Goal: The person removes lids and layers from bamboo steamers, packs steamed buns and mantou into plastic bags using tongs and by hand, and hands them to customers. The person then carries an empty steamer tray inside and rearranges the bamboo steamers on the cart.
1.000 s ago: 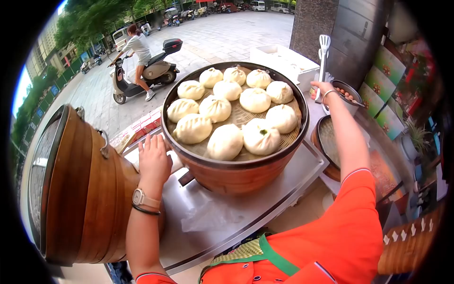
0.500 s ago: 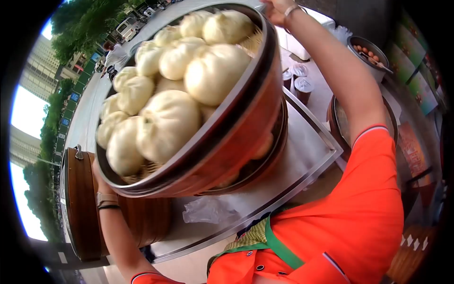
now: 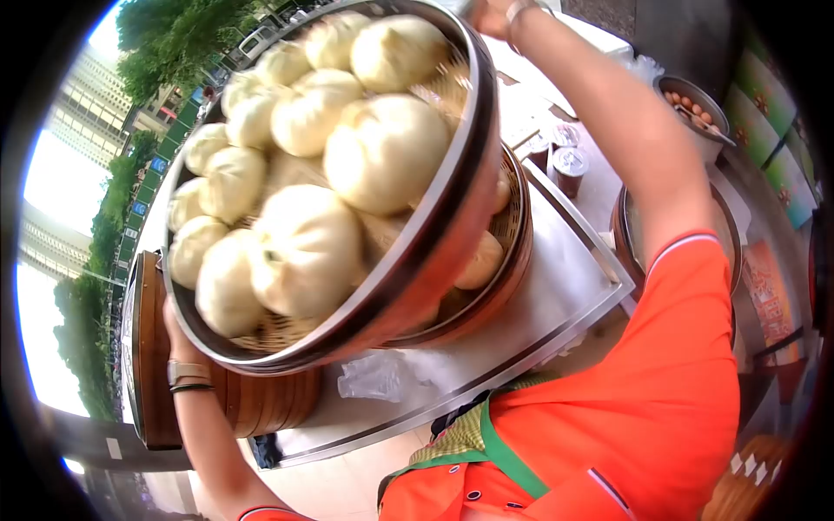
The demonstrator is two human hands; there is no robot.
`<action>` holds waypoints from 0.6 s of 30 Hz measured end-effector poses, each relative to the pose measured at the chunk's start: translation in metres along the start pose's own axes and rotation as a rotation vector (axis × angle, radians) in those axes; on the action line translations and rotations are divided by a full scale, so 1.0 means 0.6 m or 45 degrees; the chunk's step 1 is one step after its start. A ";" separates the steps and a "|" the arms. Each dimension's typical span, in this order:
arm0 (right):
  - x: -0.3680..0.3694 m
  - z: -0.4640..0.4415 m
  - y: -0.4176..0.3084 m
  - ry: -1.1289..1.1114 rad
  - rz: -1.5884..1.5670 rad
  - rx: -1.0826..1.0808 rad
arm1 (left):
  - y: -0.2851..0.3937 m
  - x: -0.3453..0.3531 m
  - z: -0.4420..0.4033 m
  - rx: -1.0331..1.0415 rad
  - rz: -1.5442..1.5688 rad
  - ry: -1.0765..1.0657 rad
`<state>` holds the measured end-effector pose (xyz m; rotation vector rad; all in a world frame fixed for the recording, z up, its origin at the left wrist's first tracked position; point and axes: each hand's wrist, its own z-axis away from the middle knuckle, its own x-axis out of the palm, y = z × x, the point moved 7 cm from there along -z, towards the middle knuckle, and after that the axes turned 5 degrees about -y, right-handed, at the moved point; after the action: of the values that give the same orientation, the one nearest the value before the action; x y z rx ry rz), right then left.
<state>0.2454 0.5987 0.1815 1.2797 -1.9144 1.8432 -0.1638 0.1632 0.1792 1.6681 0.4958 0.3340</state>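
Note:
Raised and tilted in front of me is a round steamer basket (image 3: 473, 178) filled with white steamed buns (image 3: 308, 247), large and small, on a woven mat. My left hand (image 3: 180, 337) holds its lower left side, with most fingers hidden behind the wall. At the top right, my right hand (image 3: 492, 17) grips the far side by the rim, partly blurred. Beneath it, a second steamer basket (image 3: 519, 252) stands on the metal table, with several buns (image 3: 480, 260) showing inside.
A wooden steamer stack (image 3: 278, 401) stands at the left, with a clear plastic bag (image 3: 372, 378) beside it. Sealed cups (image 3: 570, 170), a pot of eggs (image 3: 695, 108) and another round steamer (image 3: 728, 230) are at the right. The metal table edge (image 3: 565, 334) runs before me.
The held basket has shifted slightly left and tilted further towards me, both hands moving with it. More of the lower basket and its buns shows.

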 end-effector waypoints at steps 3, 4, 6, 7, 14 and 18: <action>-0.077 0.082 0.062 0.360 -0.038 -0.117 | -0.132 -0.071 -0.038 0.059 -0.663 0.044; -0.102 0.090 0.081 0.356 -0.040 -0.085 | -0.145 -0.014 -0.017 0.018 -0.549 0.032; -0.144 0.110 0.106 0.383 -0.003 -0.056 | -0.166 0.023 -0.019 0.331 -1.253 -0.091; -0.158 0.123 0.117 0.413 0.031 -0.052 | -0.167 0.059 -0.011 0.417 -1.467 -0.150; -0.219 0.131 0.170 0.432 -0.056 0.046 | -0.200 0.090 -0.014 0.679 -1.699 -0.161; -0.217 0.135 0.155 0.228 0.116 0.166 | -0.201 0.094 -0.011 0.665 -1.856 -0.189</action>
<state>0.2952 0.5702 0.0111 1.0372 -1.8125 2.0810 -0.1341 0.2098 0.0576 1.3621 1.5913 -1.0470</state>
